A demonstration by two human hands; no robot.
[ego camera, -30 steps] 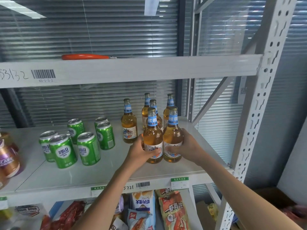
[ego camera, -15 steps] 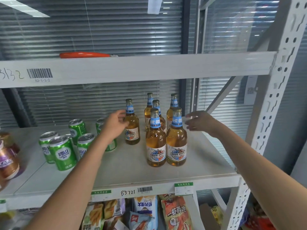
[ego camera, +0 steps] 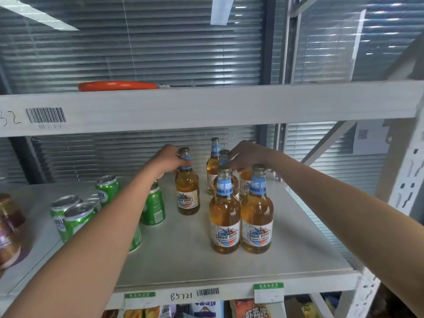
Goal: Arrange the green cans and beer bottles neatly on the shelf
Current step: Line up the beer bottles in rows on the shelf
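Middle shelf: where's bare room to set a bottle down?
Bare patches on the grey middle shelf board: the front strip before the two front amber glass beer bottles, and right of them toward the white upright post. Crowded: green aluminium cans left, bottle cluster behind.

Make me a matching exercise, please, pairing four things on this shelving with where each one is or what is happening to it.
Things:
1. lone bottle
2. front pair of bottles
3. orange tool
4. green cans

Places or states:
A. lying on the upper shelf
B. gripped at the neck by the left hand
C. grouped left of the bottles
D. standing upright side by side, nearest the shelf's front edge, untouched

Pairs: 1-B, 2-D, 3-A, 4-C
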